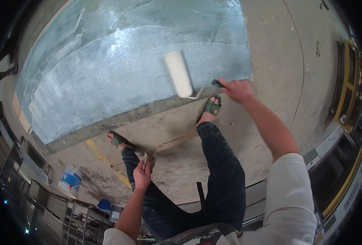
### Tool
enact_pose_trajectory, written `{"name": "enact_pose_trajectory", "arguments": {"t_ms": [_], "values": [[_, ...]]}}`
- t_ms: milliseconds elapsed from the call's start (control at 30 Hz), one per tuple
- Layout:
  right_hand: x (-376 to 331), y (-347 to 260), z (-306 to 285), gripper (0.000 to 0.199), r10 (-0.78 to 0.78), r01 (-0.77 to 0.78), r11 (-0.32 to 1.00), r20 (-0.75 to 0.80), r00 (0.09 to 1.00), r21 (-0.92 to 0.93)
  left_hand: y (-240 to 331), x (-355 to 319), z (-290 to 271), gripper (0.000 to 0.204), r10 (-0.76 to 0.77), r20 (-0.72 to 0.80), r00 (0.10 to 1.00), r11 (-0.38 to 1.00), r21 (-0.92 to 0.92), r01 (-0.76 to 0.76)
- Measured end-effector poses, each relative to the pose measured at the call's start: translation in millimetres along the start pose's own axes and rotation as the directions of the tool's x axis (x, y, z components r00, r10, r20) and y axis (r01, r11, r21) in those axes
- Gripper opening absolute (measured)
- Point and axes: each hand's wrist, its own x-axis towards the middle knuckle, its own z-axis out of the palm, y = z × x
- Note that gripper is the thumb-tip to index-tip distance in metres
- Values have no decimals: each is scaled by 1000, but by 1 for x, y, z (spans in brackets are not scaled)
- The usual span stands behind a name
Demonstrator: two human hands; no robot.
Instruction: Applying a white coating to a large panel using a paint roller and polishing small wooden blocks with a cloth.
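Observation:
My right hand (238, 90) is closed around the black handle of a paint roller (178, 74). Its white sleeve lies over the near part of a large blue-grey coated panel (119, 73), which has a wet shine and curved streaks; whether the sleeve touches it I cannot tell. Lower down, in front of my left leg, my left hand (142, 174) is closed on a small, dirty whitish-brown thing (147, 160) whose kind I cannot make out.
My sandalled feet stand on the stained concrete floor (172, 136) beside the panel's near edge. A white and blue bucket (70, 182) is at the left, near a metal rack (85, 222). Yellow-framed equipment (346, 85) lines the right side. Another person's foot (11, 71) shows at far left.

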Motion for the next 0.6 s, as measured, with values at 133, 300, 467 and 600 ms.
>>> {"name": "enact_pose_trajectory", "arguments": {"t_ms": [133,300,467,600], "values": [[-41,112,-32,41,126,-126,992,23,992,-19,34,26,14,22,12,31,999,990,139,-16],[-108,195,-78,41,309,-305,943,13,951,-131,88,2,42,26,98,68,993,983,146,-107],[-114,222,-108,41,312,-312,934,-30,950,-175,106,-17,40,29,109,64,992,994,-3,-109],[-68,205,-117,42,281,-289,953,-83,956,-95,78,7,40,26,2,181,983,1000,-25,2]]}}
